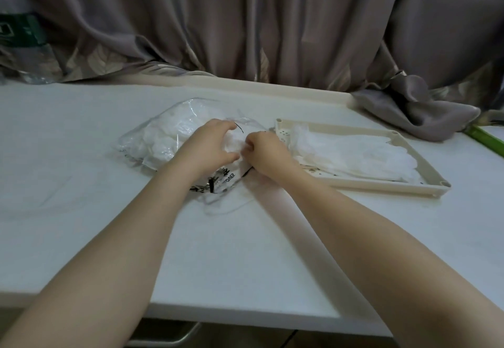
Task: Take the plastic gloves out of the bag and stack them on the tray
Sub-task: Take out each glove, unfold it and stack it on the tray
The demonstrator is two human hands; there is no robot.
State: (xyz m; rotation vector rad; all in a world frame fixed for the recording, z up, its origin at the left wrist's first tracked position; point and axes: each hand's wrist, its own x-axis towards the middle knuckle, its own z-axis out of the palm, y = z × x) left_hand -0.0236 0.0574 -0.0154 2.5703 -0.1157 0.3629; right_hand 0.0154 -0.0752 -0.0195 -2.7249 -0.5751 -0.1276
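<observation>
Two hands at one bag, one tray beside it.
Grey curtain [245, 20] behind; white tabletop [81, 184]; one beige tray [433, 167] right, bearing stacked plastic gloves [354, 154]; one clear bag [161, 134] of gloves, centre. Left hand [210, 145] curled at bag mouth, right hand [266, 154] pinching white glove film there.

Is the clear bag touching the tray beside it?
Cannot tell. In the head view the right hand covers the spot where the bag would meet the tray, so neither contact nor a gap shows.
</observation>
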